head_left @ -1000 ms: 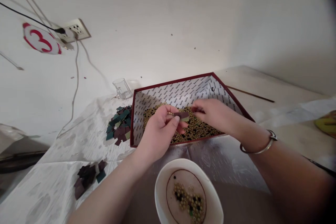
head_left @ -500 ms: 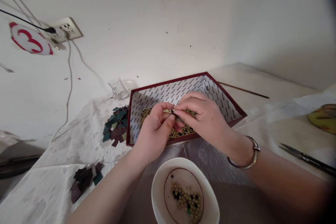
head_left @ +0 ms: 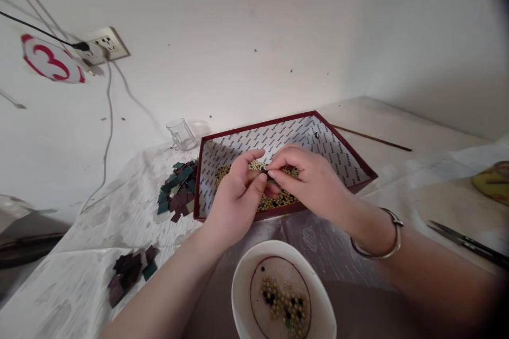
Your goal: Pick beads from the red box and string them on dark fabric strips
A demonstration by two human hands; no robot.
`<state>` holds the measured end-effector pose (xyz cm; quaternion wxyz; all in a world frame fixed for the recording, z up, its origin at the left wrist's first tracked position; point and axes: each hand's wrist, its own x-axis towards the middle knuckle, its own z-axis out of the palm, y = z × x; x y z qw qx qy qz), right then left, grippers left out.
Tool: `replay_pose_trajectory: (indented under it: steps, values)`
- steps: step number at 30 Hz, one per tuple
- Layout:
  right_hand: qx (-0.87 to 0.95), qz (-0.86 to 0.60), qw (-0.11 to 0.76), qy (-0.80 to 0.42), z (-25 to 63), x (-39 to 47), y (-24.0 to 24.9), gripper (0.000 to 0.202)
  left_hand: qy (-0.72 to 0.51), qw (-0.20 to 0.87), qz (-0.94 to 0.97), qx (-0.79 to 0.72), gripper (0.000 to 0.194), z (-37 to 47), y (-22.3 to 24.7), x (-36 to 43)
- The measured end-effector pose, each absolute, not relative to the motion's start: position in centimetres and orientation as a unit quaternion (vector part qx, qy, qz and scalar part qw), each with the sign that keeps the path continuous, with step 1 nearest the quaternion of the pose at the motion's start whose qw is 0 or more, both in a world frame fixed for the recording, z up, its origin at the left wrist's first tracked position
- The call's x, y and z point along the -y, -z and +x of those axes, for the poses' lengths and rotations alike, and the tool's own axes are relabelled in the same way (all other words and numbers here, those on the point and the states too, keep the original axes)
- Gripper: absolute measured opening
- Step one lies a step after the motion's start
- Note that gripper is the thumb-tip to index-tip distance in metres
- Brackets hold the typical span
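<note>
Both hands meet over a dark red box (head_left: 334,161) lined with printed white paper. Small yellowish and black beads (head_left: 274,201) lie spread over its bottom. My left hand (head_left: 234,196) has its thumb pressed toward its fingers, the index finger lifted and bent. Thumb and index finger of my right hand (head_left: 310,172) are pinched together, tips touching the left thumb tip. A tiny dark piece shows between the fingertips, too small to name. Nearer to me stands a white bowl (head_left: 242,280) holding a small pile of similar beads (head_left: 284,302).
Left of the box lies a heap of dark green and brown square pieces (head_left: 178,190), with a smaller pile (head_left: 129,270) nearer. A glass mug (head_left: 182,135) stands behind. At right are black scissors (head_left: 465,241), a thin stick (head_left: 371,137) and a yellow round object (head_left: 493,183).
The left index finger has lifted away from the right fingertips. My right hand has lowered slightly, still pinching. The whole view has shifted a little.
</note>
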<state>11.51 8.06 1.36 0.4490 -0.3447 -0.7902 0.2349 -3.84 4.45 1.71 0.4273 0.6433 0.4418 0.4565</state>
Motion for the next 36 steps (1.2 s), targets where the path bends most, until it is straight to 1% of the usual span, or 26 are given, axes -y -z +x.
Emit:
replay_pose_trajectory:
  steps: [3, 5, 6, 9, 13, 19, 27, 33, 36]
  values:
    - [0.753, -0.349, 0.407, -0.382, 11.73, -8.11, -1.72, 0.002, -0.446, 0.402, 0.663, -0.447, 0.035, -3.81, -1.69, -4.38]
    - [0.735, -0.334, 0.377, -0.454, 11.98, -8.16, -1.94, 0.008, -0.446, 0.388, 0.673, -0.444, 0.036, -3.78, -1.66, -4.36]
    - [0.737, -0.326, 0.362, -0.469, 12.12, -8.19, -2.03, 0.008, -0.445, 0.384, 0.677, -0.443, 0.036, -3.77, -1.65, -4.34]
    - [0.763, -0.312, 0.327, -0.461, 12.46, -8.24, -2.23, 0.015, -0.437, 0.383, 0.678, -0.45, 0.037, -3.71, -1.64, -4.3]
    - [0.771, -0.324, 0.32, -0.445, 12.39, -8.18, -2.24, 0.016, -0.429, 0.402, 0.674, -0.448, 0.037, -3.62, -1.64, -4.23]
    - [0.797, -0.363, 0.302, -0.376, 11.78, -7.96, -2.19, 0.02, -0.437, 0.434, 0.654, -0.439, 0.038, -3.62, -1.59, -4.15]
    - [0.782, -0.331, 0.324, -0.416, 12.2, -7.94, -2.31, 0.024, -0.448, 0.467, 0.631, -0.427, 0.036, -3.76, -1.66, -4.15]
    - [0.785, -0.329, 0.313, -0.421, 12.34, -8.27, -1.87, 0.014, -0.441, 0.458, 0.65, -0.417, 0.034, -3.78, -1.56, -4.24]
    - [0.788, -0.322, 0.327, -0.411, 12.28, -8.21, -2.09, 0.021, -0.443, 0.452, 0.646, -0.426, 0.033, -3.83, -1.6, -4.28]
